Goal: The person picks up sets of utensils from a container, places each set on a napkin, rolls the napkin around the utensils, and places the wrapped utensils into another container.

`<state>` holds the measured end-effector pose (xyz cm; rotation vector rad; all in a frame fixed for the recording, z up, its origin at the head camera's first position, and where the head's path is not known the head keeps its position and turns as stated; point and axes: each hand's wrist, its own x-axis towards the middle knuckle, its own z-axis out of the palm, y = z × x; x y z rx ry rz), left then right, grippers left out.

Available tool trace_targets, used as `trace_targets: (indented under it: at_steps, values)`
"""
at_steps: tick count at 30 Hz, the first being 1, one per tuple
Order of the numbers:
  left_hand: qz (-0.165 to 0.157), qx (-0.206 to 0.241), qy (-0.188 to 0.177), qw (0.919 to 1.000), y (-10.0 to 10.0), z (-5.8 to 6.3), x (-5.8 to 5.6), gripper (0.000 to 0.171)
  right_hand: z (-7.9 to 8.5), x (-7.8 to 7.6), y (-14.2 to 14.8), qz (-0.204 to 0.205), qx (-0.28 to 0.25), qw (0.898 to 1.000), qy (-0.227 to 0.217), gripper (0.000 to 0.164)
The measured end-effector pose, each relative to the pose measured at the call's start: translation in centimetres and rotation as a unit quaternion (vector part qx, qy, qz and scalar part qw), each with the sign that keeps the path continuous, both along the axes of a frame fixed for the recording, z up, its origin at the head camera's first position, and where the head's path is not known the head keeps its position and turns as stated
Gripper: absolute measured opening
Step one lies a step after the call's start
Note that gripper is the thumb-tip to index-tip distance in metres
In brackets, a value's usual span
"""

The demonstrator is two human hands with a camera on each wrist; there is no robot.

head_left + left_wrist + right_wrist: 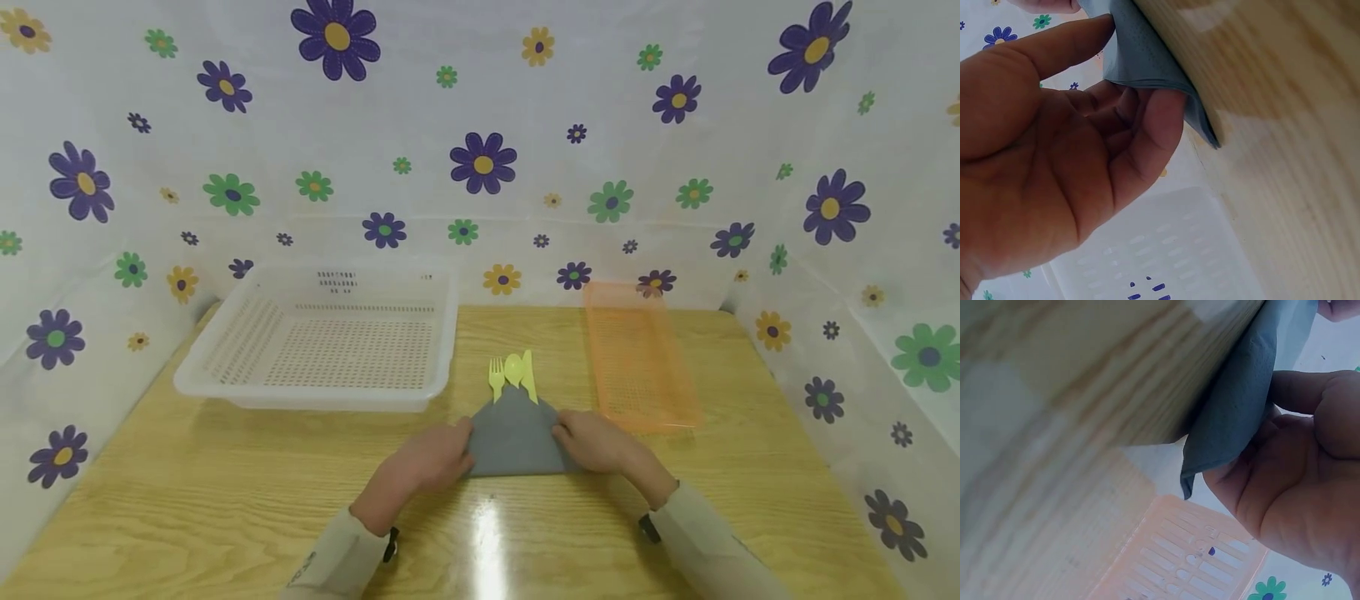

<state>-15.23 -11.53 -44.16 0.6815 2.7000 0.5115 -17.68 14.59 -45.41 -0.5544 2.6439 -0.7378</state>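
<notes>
left hand (433,455), right hand (597,440): half-curled, gripping grey napkin (516,440) sides | some fingertips hidden | yellow cutlery (513,367) handles covered

The napkin (517,442) between the left hand (431,457) and the right hand (597,442) is plain grey, turning bluish in both wrist views. Just beyond the hands, the fork (497,377), spoon (513,367) and knife (528,375) share one bright yellow-green. Past the left hand, the basket (315,397) is milky white; past the right hand, the tray (632,350) is see-through orange. Under the hands, the worktop (225,500) is yellowish wood with streaky grain. Farther off, beyond both hands, the white cloth (405,108) carries scattered purple, green and yellow daisies (483,164), many purple ones centred in yellow.
</notes>
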Motion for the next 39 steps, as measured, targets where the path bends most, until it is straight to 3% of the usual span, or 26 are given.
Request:
trace_targets:
  at_steps: [11,23,39]
  values:
    - [0.005,0.007,-0.014,0.9999,0.02,0.09,-0.21,0.028,-0.23,-0.22,0.16,-0.026,0.006,1.000,0.008,0.025]
    - [0.023,0.009,-0.024,0.9994,0.02,0.03,-0.06,0.060,-0.28,-0.44,-0.02,-0.036,0.010,0.999,-0.004,0.023]
    - [-0.014,-0.052,0.038,0.9978,0.01,0.12,0.12,0.038,-0.62,-0.88,-0.50,-0.052,0.033,0.998,0.007,0.025]
